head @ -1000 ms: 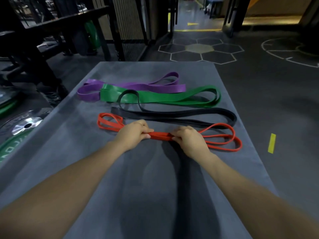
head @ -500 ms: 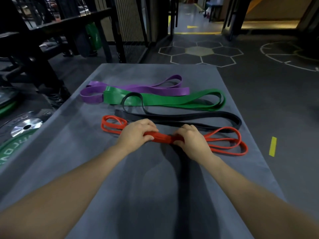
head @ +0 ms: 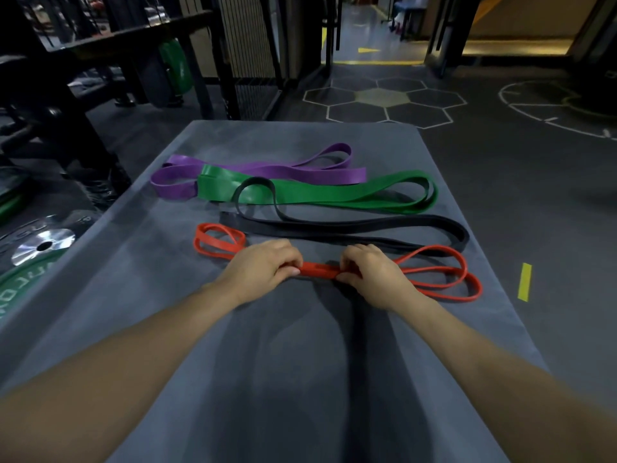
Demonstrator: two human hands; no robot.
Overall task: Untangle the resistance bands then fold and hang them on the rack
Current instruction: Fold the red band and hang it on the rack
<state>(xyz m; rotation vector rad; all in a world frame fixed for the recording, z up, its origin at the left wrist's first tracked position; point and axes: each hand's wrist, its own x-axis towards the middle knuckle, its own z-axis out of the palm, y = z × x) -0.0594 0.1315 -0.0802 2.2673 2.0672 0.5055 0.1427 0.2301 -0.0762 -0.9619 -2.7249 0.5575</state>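
Fingers of left hand (head: 263, 267) & right hand (head: 374, 274) are curled, pinching the red band (head: 319, 269) at its bunched middle, prob. to hold the folds together; loops splay out both sides on tabletop (head: 300, 362), black band (head: 350, 227) just beyond. Vs 0.5 s ago: hands sit slightly closer, grip unchanged.

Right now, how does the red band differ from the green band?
The red band is narrow; the green band is much wider. Both the left hand and the right hand grip the red one at its middle; the green one lies untouched, farther away. Both lie folded lengthwise on the grey mat.
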